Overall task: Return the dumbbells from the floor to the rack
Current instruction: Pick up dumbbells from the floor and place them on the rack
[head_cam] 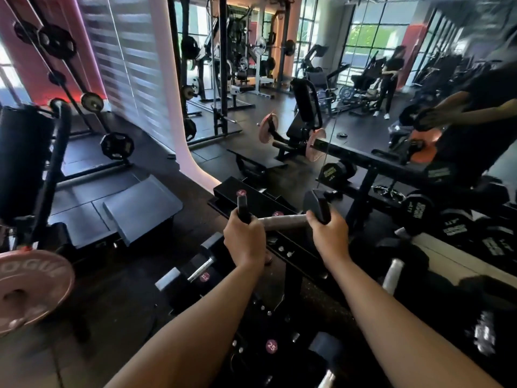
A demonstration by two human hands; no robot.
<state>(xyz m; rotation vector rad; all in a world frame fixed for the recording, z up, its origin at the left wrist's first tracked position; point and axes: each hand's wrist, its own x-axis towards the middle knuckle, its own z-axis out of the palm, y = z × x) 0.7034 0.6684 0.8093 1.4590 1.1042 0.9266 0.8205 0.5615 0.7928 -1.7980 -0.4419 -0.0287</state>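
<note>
I hold one black hex dumbbell (285,219) with a silver handle level above the top shelf of the black rack (251,196). My left hand (244,240) grips its left head and my right hand (328,236) grips its right head. The rack's shelf carries round pink weight labels. On the lower shelf to the left lies another dumbbell (200,271) with a chrome handle. More black dumbbells (419,259) rest on the rack to the right, against the mirror.
A wall mirror (391,93) right behind the rack reflects me and the gym. A pink weight plate (30,289) on a bar sits at the left. A black bench (140,208) stands left of the rack. A person stands far back.
</note>
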